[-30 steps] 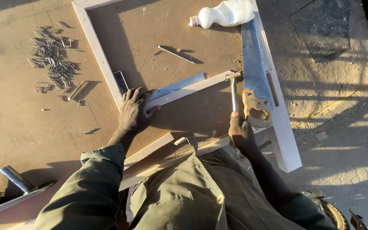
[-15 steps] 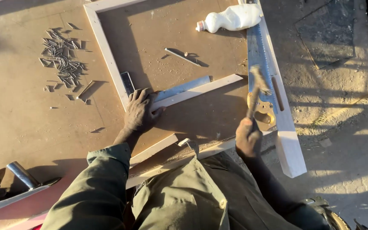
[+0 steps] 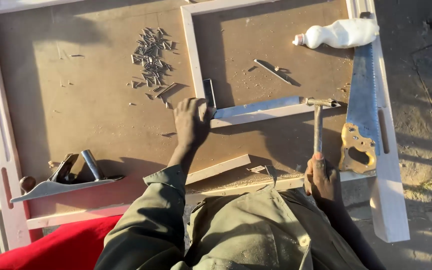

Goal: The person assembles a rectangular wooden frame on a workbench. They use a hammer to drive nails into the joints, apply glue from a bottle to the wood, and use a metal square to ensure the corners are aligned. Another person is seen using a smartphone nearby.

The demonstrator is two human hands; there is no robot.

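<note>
My left hand presses down on the corner of a pale wooden frame lying on the brown board, beside a metal try square. A hammer is gripped in my right hand, and its head rests against the right end of the frame's near rail. A hand saw with a yellowish handle lies just right of the hammer, on a long white plank.
A pile of nails lies left of the frame. A white plastic bottle lies at the top right. A hand plane sits at the near left. Loose wood strips lie near my body. Red cloth shows at bottom left.
The hammer was raised half a second ago and has come down onto the end of the frame rail. The view has shifted, so everything sits further right. My left hand stays on the frame corner.
</note>
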